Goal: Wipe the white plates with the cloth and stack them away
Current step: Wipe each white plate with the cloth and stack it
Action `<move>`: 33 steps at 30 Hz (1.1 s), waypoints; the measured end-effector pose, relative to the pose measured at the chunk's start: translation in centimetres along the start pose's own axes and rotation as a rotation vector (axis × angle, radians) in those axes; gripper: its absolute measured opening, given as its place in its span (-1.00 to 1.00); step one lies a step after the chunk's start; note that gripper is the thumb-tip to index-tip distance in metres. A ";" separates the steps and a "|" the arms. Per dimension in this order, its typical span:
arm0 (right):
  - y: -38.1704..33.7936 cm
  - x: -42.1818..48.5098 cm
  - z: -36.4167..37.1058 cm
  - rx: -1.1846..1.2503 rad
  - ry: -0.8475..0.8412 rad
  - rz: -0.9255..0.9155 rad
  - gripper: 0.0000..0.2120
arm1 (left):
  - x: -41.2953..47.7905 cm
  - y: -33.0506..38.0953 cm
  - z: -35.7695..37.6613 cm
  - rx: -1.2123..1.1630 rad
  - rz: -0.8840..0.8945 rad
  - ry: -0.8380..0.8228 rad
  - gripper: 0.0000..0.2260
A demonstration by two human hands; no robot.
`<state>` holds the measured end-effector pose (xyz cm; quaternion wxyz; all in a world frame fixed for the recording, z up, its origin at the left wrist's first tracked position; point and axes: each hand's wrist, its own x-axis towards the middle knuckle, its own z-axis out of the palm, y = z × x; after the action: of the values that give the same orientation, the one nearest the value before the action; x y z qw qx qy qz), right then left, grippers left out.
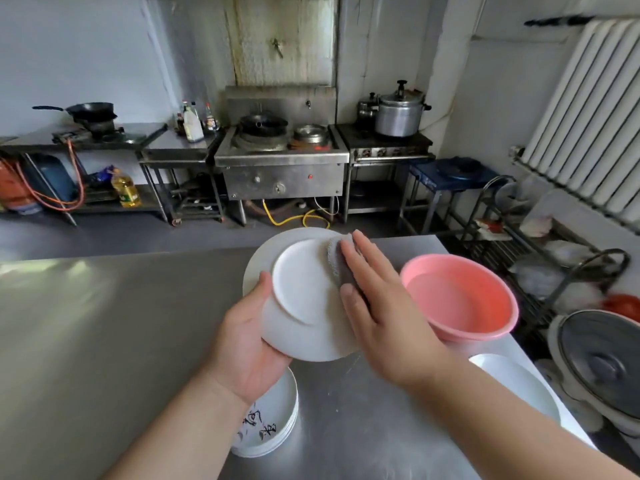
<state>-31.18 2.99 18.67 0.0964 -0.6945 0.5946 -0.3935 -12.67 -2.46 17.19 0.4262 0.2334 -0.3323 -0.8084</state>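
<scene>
- Looking down through the head camera, the left hand (249, 341) held a white plate (304, 285) up over the steel table (104, 323). Its thumb was curled over the near rim, and its fingers were hidden under the plate.
- The plate was tipped so that its face showed. A second rim seemed to peek out behind it, so it was hard to tell if this was one plate or two.
- The right hand (374, 299) lay flat with straight fingers. It gripped nothing and only pressed the grey cloth (337, 261) against the right side of the plate.
- A stack of plates (273, 420) with black marks sat on the table just under the left wrist. A spare plate (512, 386) lay near the right edge, and a pink basin (460, 296) stood just beside the right hand.
- The step looked like wiping the plate's face. To do it well, the left hand should grip hard enough that the plate cannot slip or tip.
- The flat hand should keep the cloth under the palm so that it does not slide out.
- The cloth should go round in rings — the middle, then the rim — because the left half was bare of cloth.
</scene>
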 end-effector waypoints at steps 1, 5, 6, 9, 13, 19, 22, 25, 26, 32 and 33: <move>-0.2 -1.5 1.1 -0.049 0.026 0.009 -0.43 | 0.0 -0.4 0.0 -0.005 -0.004 -0.005 -0.43; -0.1 -3.4 1.9 -0.197 0.033 0.018 -0.40 | 0.2 -1.9 0.5 -0.068 0.004 -0.042 -0.48; 0.4 -2.5 0.9 -0.202 0.025 0.014 -0.43 | 0.4 -2.2 0.8 -0.079 0.015 -0.051 -0.49; 1.6 0.6 -2.2 -0.111 0.049 0.033 -0.45 | 1.0 -2.6 1.8 -0.100 0.043 -0.071 -0.51; 1.2 -1.6 -0.1 0.002 0.244 0.116 -0.44 | 1.8 -3.3 3.5 -0.141 0.016 -0.123 -0.51; 3.0 -3.4 -0.1 0.296 0.441 0.255 -0.45 | 2.1 -5.7 5.3 -0.127 -0.082 -0.239 -0.50; 5.2 -0.6 -4.8 0.282 0.314 0.205 -0.52 | 3.2 -4.5 5.6 -0.111 -0.055 -0.180 -0.48; 6.6 0.2 -7.3 0.181 0.132 0.159 -0.55 | 4.3 -4.5 6.0 -0.049 -0.055 -0.082 -0.47; 6.9 -0.4 -7.2 0.133 0.125 0.155 -0.56 | 4.6 -4.9 6.3 -0.047 -0.076 -0.073 -0.46; 5.9 -7.4 -3.7 -0.289 0.067 -0.038 -0.26 | 5.6 -9.7 10.8 -0.106 -0.218 0.005 -0.36; 6.5 -7.5 -4.7 -0.355 0.035 -0.110 -0.22 | 5.8 -10.3 11.7 -0.117 -0.236 -0.002 -0.37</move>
<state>-39.03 9.51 14.64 -0.0597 -0.7250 0.6176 -0.2991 -28.96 0.90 16.85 0.3405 0.2448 -0.2552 -0.8712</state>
